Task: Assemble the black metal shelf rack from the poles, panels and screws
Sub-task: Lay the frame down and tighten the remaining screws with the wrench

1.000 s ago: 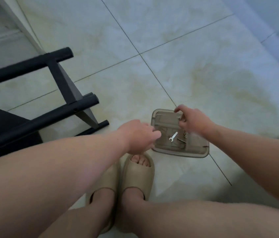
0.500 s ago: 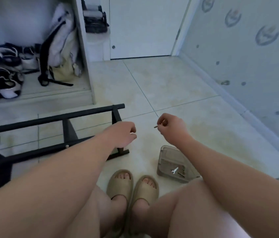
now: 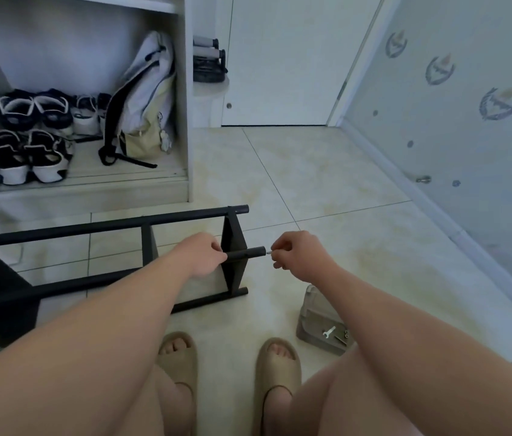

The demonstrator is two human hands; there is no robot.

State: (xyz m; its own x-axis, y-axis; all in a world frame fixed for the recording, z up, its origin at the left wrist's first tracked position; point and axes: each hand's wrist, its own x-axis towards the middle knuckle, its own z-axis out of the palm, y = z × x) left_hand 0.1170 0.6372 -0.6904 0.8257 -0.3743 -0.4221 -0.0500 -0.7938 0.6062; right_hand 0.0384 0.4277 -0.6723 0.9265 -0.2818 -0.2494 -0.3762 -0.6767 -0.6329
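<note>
The partly built black metal shelf rack point(image 3: 116, 226) lies on its side on the tiled floor, its poles running left to right. My left hand point(image 3: 199, 254) grips the raised middle pole point(image 3: 247, 252) just left of its free end. My right hand point(image 3: 295, 254) pinches a small pale screw point(image 3: 269, 252) and holds it at that pole's end face. A black panel point(image 3: 232, 261) crosses the poles right beside my left hand.
A clear plastic tray point(image 3: 317, 319) with a small wrench point(image 3: 328, 332) and a few screws sits by my right leg. My feet in beige slippers point(image 3: 276, 360) are below. A shoe cabinet with shoes point(image 3: 28, 149) and a backpack point(image 3: 144, 99) stands at the back left; a wall runs along the right.
My right hand took a screw from the tray and brought it to the pole end. My left hand moved from the tray onto the pole. The view tilted up.
</note>
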